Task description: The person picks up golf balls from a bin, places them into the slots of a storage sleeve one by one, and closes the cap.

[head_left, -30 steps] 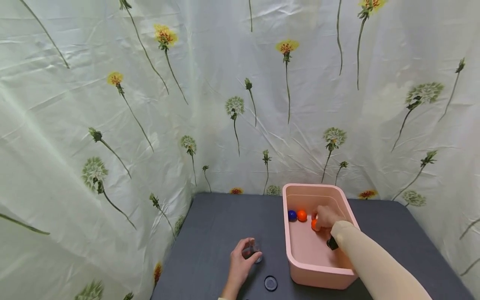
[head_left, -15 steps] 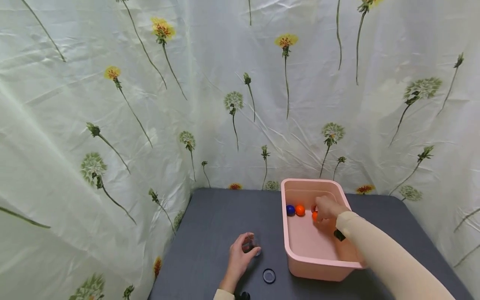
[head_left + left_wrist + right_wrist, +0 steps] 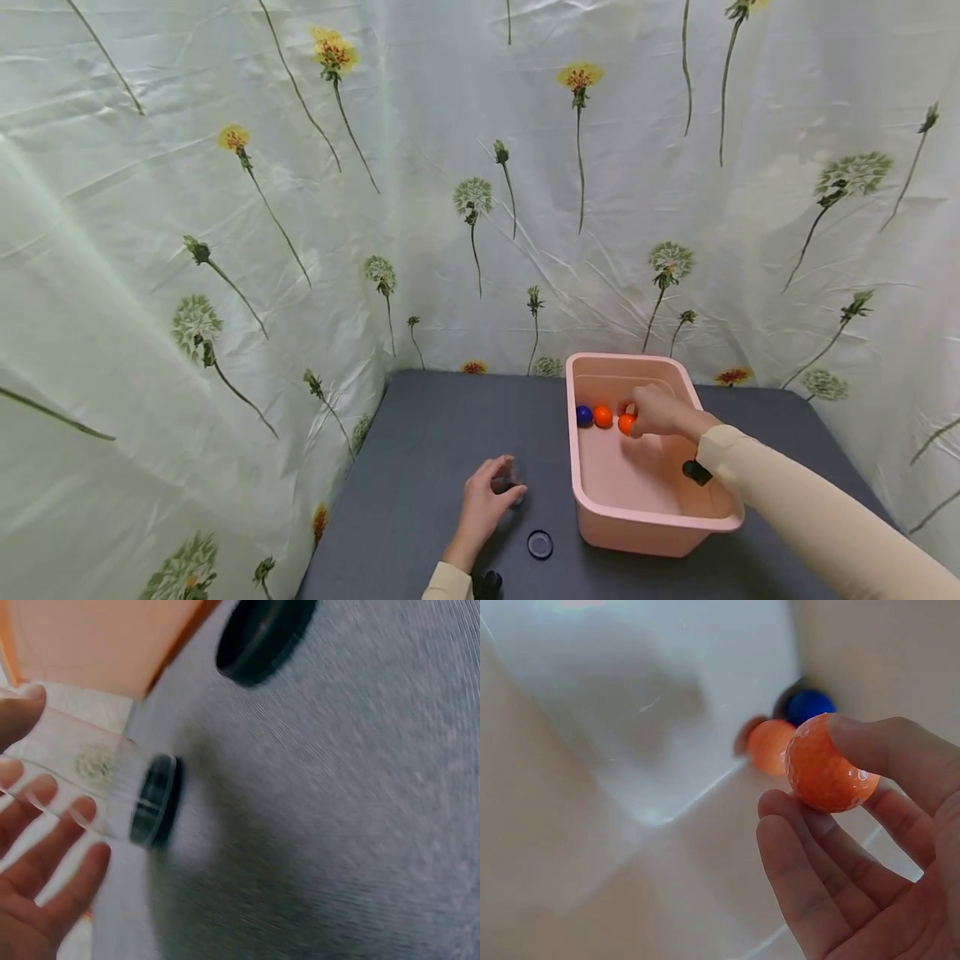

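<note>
Pickup, seemingly: right hand (image 3: 656, 410) pinching dimpled orange ball (image 3: 819, 769) inside pink plastic tub (image 3: 633, 537), toward its far edge; left hand (image 3: 480, 503) curled round clear cylindrical jar (image 3: 118, 789). Next move probably calls for lifting clear.

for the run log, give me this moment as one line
right hand: pinches orange ball in pink bin; left hand: holds clear jar; dark lid: apart, on table

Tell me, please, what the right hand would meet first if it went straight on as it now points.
Probably the loose orange ball beside the blue ball; the right hand, pinching another orange ball, points that way, though its height is unclear.
</note>
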### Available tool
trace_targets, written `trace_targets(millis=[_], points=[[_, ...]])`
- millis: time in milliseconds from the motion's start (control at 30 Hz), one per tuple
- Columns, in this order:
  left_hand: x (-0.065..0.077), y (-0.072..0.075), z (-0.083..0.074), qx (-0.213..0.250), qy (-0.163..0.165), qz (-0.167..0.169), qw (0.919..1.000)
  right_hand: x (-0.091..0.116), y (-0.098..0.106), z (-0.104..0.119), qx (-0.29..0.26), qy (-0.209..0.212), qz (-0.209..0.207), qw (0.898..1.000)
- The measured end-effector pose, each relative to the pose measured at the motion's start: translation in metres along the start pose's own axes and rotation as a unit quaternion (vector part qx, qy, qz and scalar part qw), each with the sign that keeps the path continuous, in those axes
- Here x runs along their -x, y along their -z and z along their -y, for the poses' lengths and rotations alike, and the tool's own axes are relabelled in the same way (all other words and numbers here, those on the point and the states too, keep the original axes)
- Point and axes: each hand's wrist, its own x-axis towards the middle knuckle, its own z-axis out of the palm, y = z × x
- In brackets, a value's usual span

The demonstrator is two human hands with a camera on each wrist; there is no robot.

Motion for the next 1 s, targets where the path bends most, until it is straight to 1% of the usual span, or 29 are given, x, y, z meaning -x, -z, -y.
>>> trace_targets(millis=[67,167,267,333,500,633,800,900,1000], points=[[0.000,0.000,-0.005,-0.025,0.003,0.000,0.9997,0.004,0.003,0.005,0.004,0.012,-0.005,1.000],[-0.001,0.002,-0.013,-0.066,0.003,-0.002,0.9978,0.010,0.008,0.014,-0.004,0.033,-0.008,0.999],[-0.004,0.006,-0.022,-0.085,-0.009,-0.008,0.9963,0.015,0.014,0.022,-0.013,0.050,-0.018,0.998],[-0.007,0.010,-0.027,-0.089,-0.022,-0.012,0.9957,0.017,0.018,0.028,-0.017,0.057,-0.025,0.998],[-0.011,0.018,-0.043,-0.106,-0.039,-0.020,0.9934,0.023,0.023,0.043,-0.019,0.048,-0.043,0.998],[-0.013,0.023,-0.061,-0.126,-0.054,-0.038,0.9898,0.032,0.026,0.056,-0.033,0.053,-0.061,0.996],[-0.015,0.028,-0.081,-0.130,-0.075,-0.051,0.9874,0.044,0.026,0.071,-0.063,0.062,-0.090,0.992],[-0.013,0.029,-0.092,-0.124,-0.080,-0.048,0.9879,0.053,0.025,0.080,-0.085,0.059,-0.103,0.989],[-0.012,0.031,-0.100,-0.117,-0.082,-0.052,0.9884,0.056,0.024,0.088,-0.103,0.060,-0.118,0.986]])
